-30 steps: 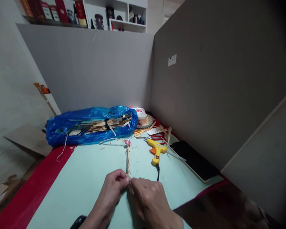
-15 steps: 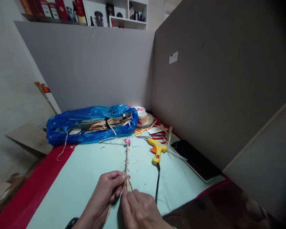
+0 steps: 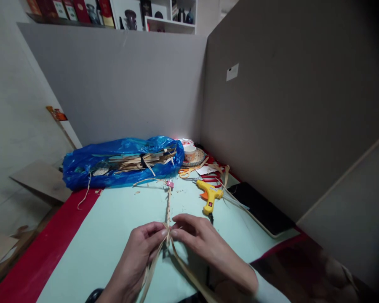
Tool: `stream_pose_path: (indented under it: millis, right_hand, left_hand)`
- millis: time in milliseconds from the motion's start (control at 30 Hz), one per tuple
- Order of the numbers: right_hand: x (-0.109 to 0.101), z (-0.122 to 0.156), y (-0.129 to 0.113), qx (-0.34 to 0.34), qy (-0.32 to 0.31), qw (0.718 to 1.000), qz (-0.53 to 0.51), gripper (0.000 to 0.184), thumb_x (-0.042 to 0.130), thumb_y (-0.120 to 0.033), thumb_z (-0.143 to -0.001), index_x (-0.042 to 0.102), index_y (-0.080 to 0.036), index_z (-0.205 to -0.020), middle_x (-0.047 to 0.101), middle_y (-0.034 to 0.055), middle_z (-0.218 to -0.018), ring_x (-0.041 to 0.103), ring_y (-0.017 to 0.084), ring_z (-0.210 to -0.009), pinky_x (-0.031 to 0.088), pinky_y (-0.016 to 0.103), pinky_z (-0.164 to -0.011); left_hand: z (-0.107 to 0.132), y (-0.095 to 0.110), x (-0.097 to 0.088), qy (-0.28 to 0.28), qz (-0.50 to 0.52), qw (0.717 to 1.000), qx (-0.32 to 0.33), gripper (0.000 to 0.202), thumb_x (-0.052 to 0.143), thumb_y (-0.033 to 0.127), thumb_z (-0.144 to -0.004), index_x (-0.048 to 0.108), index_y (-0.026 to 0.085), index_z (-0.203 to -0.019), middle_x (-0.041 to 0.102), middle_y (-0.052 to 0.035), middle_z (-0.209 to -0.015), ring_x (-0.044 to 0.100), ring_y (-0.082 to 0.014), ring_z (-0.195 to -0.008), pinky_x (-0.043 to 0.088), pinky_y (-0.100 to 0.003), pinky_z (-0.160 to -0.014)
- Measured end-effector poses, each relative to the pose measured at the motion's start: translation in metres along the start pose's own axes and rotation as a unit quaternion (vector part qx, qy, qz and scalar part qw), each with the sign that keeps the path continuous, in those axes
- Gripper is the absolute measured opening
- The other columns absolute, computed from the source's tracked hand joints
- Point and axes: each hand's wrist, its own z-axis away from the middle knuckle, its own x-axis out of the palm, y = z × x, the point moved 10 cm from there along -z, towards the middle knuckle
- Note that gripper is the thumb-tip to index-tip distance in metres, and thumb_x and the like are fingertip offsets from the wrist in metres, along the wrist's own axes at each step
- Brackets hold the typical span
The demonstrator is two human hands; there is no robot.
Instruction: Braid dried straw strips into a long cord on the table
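A plaited band of pale straw strips (image 3: 168, 205) lies on the light green mat (image 3: 113, 227), running away from me to a pink clip (image 3: 169, 183). My left hand (image 3: 143, 248) pinches the near end of the plait, fingers closed. My right hand (image 3: 202, 242) pinches the same spot from the right. Loose strip ends (image 3: 183, 267) trail from the pinch toward me, one to the left and one to the right.
A blue plastic bag (image 3: 120, 162) of straw strips lies at the back. A yellow glue gun (image 3: 210, 197), orange scissors (image 3: 189, 171), a paper cup (image 3: 189, 153) and a dark tablet (image 3: 260, 208) sit at the right. Grey partition boards (image 3: 271, 105) enclose the desk; a red edge (image 3: 44, 248) runs left.
My right hand has moved up and to the right of the plait, crossing a strip over. The loose strip ends now spread out toward me. The view has shifted slightly upward.
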Motion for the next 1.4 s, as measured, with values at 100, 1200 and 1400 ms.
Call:
stream_pose_path:
  millis: [100,1200,1400]
  right_hand:
    - [0.034,-0.012,0.012,0.021,-0.146,0.979,-0.142,0.035,0.054,-0.050,-0.089,0.058,-0.015,-0.088,0.063,0.0019,-0.074,0.061,0.015,-0.065,0.044,0.023,-0.061]
    - [0.022,-0.011,0.019,0.040,0.014,0.993,-0.107,0.026,0.051,-0.021,-0.084,0.062,-0.013,-0.062,0.059,0.0000,-0.058,0.045,0.010,-0.055,0.035,0.020,-0.056]
    - [0.028,-0.008,0.025,0.078,0.006,0.977,-0.196,0.028,0.053,-0.029,-0.085,0.069,-0.011,-0.070,0.056,-0.0006,-0.054,0.047,0.009,-0.046,0.036,0.020,-0.050]
  left_hand:
    - [0.001,0.012,0.009,-0.027,-0.052,0.997,0.056,0.021,0.071,0.033,-0.072,0.071,0.012,-0.076,0.066,-0.0007,-0.055,0.059,-0.0143,-0.053,0.045,-0.024,-0.056]
    - [0.046,0.059,0.012,0.134,-0.574,0.749,0.301,0.020,0.042,0.029,-0.092,0.058,0.026,-0.080,0.068,0.0021,-0.069,0.068,-0.0184,-0.063,0.048,-0.028,-0.058]
    - [0.070,0.041,0.039,0.122,-0.665,0.612,0.411,0.019,0.047,0.016,-0.089,0.065,0.022,-0.089,0.068,-0.0012,-0.068,0.067,-0.0183,-0.059,0.047,-0.027,-0.053]
